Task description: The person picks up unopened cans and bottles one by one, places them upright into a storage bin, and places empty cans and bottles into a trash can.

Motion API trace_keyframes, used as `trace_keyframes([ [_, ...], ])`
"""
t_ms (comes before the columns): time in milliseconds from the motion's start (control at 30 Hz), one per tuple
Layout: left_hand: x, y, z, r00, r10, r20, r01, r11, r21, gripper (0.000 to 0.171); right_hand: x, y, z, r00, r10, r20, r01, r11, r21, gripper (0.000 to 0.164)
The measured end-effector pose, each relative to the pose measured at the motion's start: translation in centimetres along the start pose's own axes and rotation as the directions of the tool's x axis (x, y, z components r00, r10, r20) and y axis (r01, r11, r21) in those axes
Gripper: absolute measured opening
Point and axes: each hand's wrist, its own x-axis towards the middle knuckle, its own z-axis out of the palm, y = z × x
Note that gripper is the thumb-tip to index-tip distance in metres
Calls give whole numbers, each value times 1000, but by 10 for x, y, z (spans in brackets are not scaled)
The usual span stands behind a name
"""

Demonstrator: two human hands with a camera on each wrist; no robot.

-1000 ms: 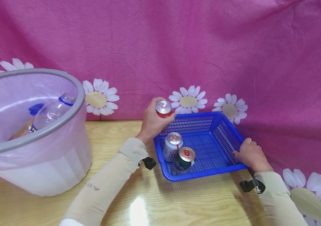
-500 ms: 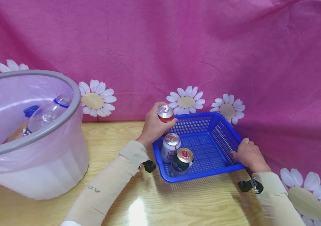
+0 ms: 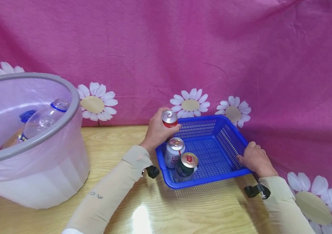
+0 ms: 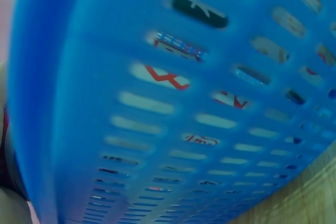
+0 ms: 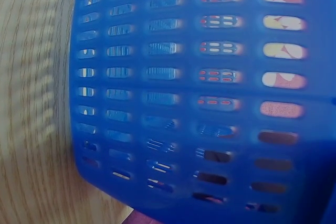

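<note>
My left hand [image 3: 158,130] grips a red soda can [image 3: 170,119] at the back left corner of a blue plastic basket [image 3: 210,177]. The can stands upright, its silver top showing and its lower part hidden by the hand. In front of it, inside the basket, are a white can [image 3: 174,154] and a dark green can [image 3: 185,169], both upright along the left side. My right hand [image 3: 256,159] holds the basket's right rim, fingers over the outside and thumb inward. In the left wrist view, printed cans show through the slots of the basket wall [image 4: 94,77].
A large white bin [image 3: 52,175] with a grey rim and pale purple liner stands at the left. Inside it lies a clear plastic bottle [image 3: 44,120] with blue parts. Behind the wooden table [image 3: 119,136] hangs a pink cloth [image 3: 142,58] with daisies.
The red can has come down slightly, closer to the white can, still in my left hand. My right hand stays on the rim. The whole head view has shifted a little.
</note>
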Motion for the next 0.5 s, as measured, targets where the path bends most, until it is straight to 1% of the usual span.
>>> trace_keyframes([
  [333,3,-7,1,1000,-15,23,14,999,38,60,1,-1,0,1000,1,-10,-1,1000,10,58],
  [500,2,-9,3,999,-26,43,23,998,60,60,0,0,2,1000,4,-9,-4,1000,7,58],
])
